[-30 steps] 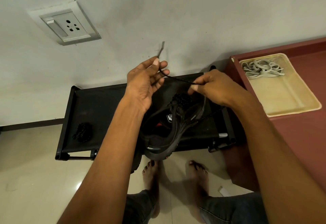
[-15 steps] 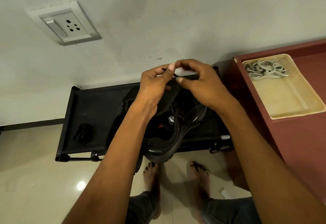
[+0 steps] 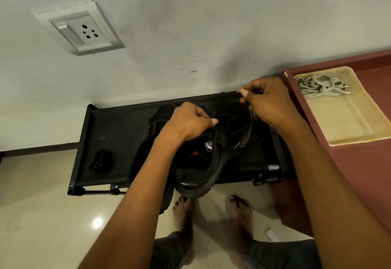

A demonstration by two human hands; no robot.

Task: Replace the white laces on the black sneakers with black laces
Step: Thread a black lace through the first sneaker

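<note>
A black sneaker (image 3: 203, 163) lies on the black rack (image 3: 118, 133), heel toward me and over the front edge. My left hand (image 3: 190, 122) grips its upper by the tongue, fingers curled. My right hand (image 3: 266, 103) is raised to the right of the shoe and pinches a black lace (image 3: 252, 114) that runs down to the eyelets. A second black sneaker (image 3: 160, 116) lies behind my left hand, mostly hidden. A bundled black lace (image 3: 101, 161) sits on the rack's left part. White laces (image 3: 321, 85) lie in a cream tray (image 3: 359, 120).
The tray rests on a maroon table (image 3: 372, 179) at the right. A wall with a white socket plate (image 3: 82, 29) stands close behind the rack. My bare feet (image 3: 241, 211) are on the shiny tiled floor below the rack's front edge.
My hands met above the shoe and then parted. The left hand dropped onto the sneaker's upper. The right hand moved right and up, drawing the black lace with it.
</note>
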